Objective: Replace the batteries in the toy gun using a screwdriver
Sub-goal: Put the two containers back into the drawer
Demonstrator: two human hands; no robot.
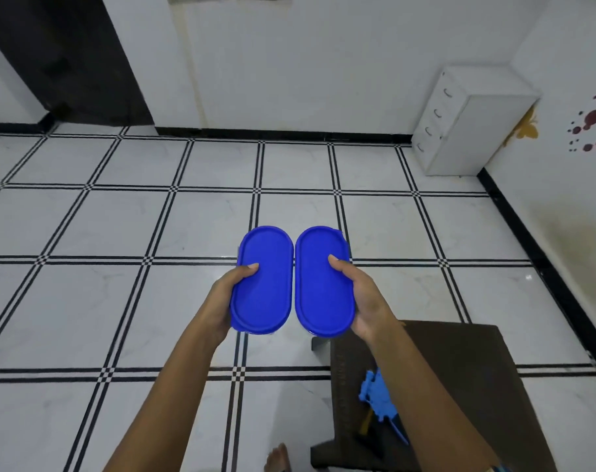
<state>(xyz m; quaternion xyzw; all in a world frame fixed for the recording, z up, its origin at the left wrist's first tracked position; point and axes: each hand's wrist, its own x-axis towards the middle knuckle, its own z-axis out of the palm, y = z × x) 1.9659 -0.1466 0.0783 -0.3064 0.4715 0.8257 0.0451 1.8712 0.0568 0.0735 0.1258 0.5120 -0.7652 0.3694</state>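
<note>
The right forearm [426, 386] hides part of the blue toy gun [378, 400], which lies on the brown bench [494, 369] at five o'clock. The left hand [228, 294] grips the left lid [262, 284] and the right hand [361, 294] the right lid [323, 284], both blue, thumbs on top. Whatever sits beneath them is hidden. A white drawer chest [466, 124] stands at two o'clock.

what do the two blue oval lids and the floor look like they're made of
The left blue lid and right blue lid: probably moulded plastic, satin finish; even saturated colour, raised moulded rim. The floor: polished tiles, ceramic or marble, can't tell which; faint veining, glare, black-striped joints.
</note>
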